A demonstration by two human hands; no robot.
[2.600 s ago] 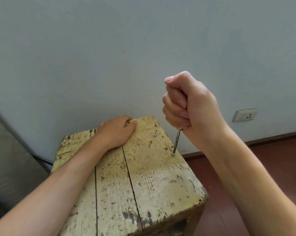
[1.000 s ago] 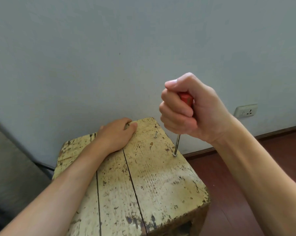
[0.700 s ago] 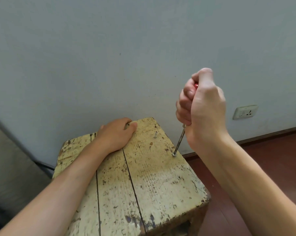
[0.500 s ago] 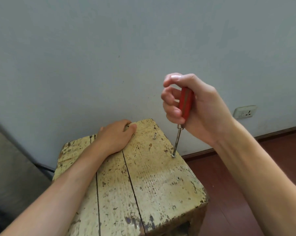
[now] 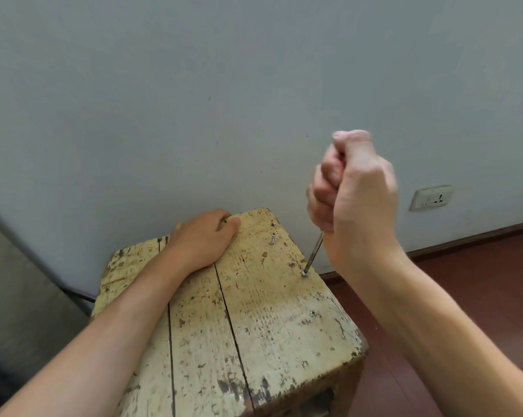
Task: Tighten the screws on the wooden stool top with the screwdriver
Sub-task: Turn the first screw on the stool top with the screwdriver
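Centrally, a wooden stool top [image 5: 254,320] of three planks, its cream paint worn and flecked with brown, stands against a pale grey-blue wall [image 5: 194,100].

Left hand [image 5: 203,239]: palm down on the far part of the top, fingers bent over the far edge and gripping it, thumb lying on the surface.

Right hand [image 5: 356,200]: closed in a tight fist, slightly blurred, around the handle of a screwdriver [image 5: 314,251]. The handle is hidden inside the fist, and only the thin metal shaft shows below the fingers.

Shaft: tilted, upper end leaning to the right, tip seated on a small silver screw [image 5: 305,274] near the right edge of the right-hand plank.

Two further screws sit in the same plank: a raised screw [image 5: 272,238] standing proud of the wood nearer the wall, and a flush screw [image 5: 312,313] nearer the camera.

Surroundings: a reddish-brown floor [image 5: 479,281] to the right of the stool, a dark skirting board [image 5: 464,239] at the foot of the wall, a white wall socket [image 5: 431,197] above it, and a grey panel [image 5: 13,296] at the left edge.
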